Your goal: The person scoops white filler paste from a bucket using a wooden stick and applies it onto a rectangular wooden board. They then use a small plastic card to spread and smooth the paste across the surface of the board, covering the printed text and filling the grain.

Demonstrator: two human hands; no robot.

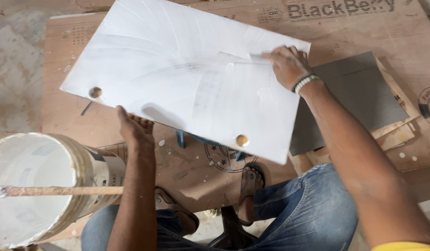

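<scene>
The white board (178,69) lies tilted over brown plywood, between the two hands. The left hand (133,128) steadies its near edge from below, grip loose with fingers spread. The right hand (289,65) has its grip closed on a flat scraper (259,58) pressed to the board's coated top, near the far right corner.

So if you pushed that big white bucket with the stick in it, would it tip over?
Probably not easily. The white bucket looks wide and squat, and seems well filled with white paint, so it is likely heavy. The stick lying across its rim could roll or slide off. Paint smears on the wall may make it slippery to grip.
</scene>
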